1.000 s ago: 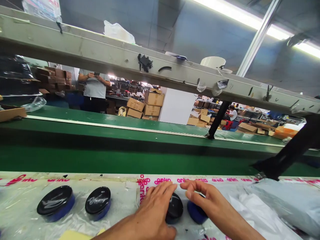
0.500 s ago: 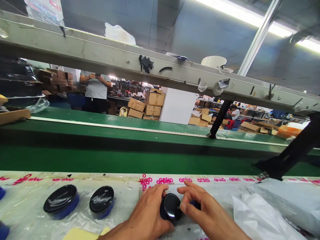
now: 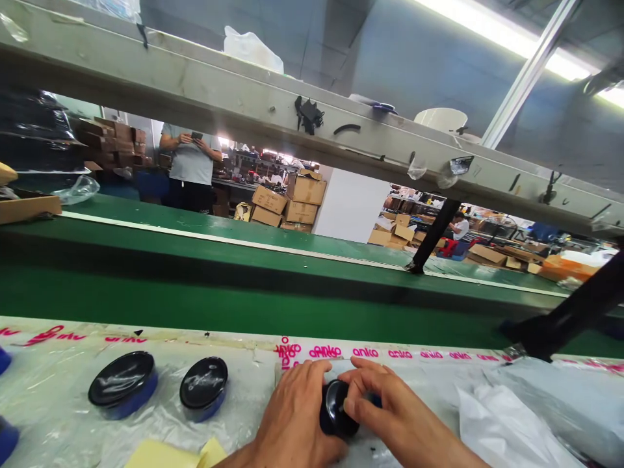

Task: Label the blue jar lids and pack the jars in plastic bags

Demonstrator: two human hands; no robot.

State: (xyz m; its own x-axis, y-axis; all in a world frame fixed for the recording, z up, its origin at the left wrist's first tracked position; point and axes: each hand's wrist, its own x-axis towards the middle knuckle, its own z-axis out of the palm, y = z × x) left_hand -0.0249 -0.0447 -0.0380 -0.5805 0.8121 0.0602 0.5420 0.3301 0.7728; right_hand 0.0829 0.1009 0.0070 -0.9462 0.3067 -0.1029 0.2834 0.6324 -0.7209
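Note:
My left hand (image 3: 297,416) and my right hand (image 3: 390,416) are both curled round one round black-topped blue part (image 3: 335,406) at the near edge of the plastic-covered bench (image 3: 234,390). The part is tilted up on its edge between my fingers, its glossy black face toward me. A bit of blue shows behind my right fingers; what it belongs to is unclear. Two more black-and-blue round parts lie flat to the left, a larger round part (image 3: 123,383) and a smaller round part (image 3: 203,388).
A green conveyor belt (image 3: 244,286) runs across behind the bench under a grey overhead rail (image 3: 292,123). White plastic bags (image 3: 536,416) lie at the right. Yellow sheets (image 3: 170,454) sit at the near left. A person in a grey shirt (image 3: 191,166) stands beyond, among cardboard boxes (image 3: 287,201).
My hands first lay over two separate parts, then closed together on the black-topped one and tipped it upright. The view has shifted slightly up and to the left.

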